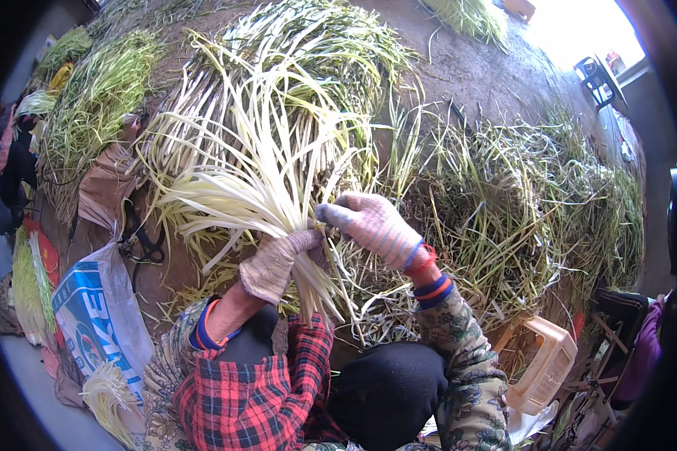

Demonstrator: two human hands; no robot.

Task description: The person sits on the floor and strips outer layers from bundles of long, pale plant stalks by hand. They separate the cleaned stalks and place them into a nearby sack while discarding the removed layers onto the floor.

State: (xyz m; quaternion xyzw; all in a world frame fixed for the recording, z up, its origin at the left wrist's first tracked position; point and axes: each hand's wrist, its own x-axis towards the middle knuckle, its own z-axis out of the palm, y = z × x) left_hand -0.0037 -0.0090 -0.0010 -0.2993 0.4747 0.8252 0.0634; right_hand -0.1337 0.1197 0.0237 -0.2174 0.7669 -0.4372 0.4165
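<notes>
My left hand (279, 262), in a knitted work glove, grips a bunch of pale yellow chives (271, 191) around its lower stems. The leaves fan out up and to the left, and the white stem ends hang below the fist. Close beside it on the right, my right hand (375, 225) wears a striped knitted glove with grey fingertips. Its thumb and forefinger are bent together at a thin withered stalk (344, 282) along the bunch's edge; the exact pinch is partly hidden. Behind the bunch lies a large heap of untrimmed chives (316, 34).
A tangled pile of dry leaves (496, 214) spreads to the right. A cream plastic stool (547, 366) is at the lower right. At left lie a printed woven sack (104, 315), a small chive bundle (110, 394) and another green heap (101, 96). Dark-trousered knees (392, 389) rise beneath my arms.
</notes>
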